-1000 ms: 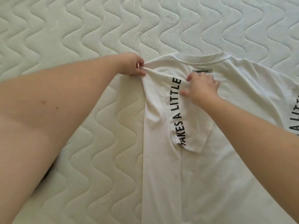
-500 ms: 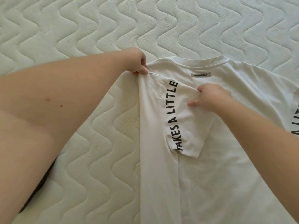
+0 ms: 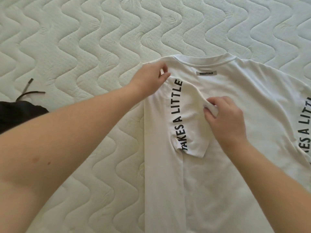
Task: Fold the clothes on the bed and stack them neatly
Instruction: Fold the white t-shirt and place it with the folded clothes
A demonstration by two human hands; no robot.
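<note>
Fingers (image 3: 165,76) of the left hand (image 3: 149,78) pinch the shoulder fold of a white T-shirt (image 3: 235,115) just left of its collar, while the right hand (image 3: 225,118) grips a bunched bit of the folded-in sleeve (image 3: 188,115) — both hands grasping cloth, neither free. Lying back-up on the quilted mattress (image 3: 84,47), the shirt has its collar toward the bed's far edge and its long axis running back toward the person; its left third is already turned in, the lettered sleeve laid lengthwise along the fold. The other lettered sleeve (image 3: 304,128) still spreads toward the bed's right edge, well apart from both hands and nearer the right one — likely the side to fold next. A black garment with a drawstring (image 3: 16,113) waits at the bed's left edge.
</note>
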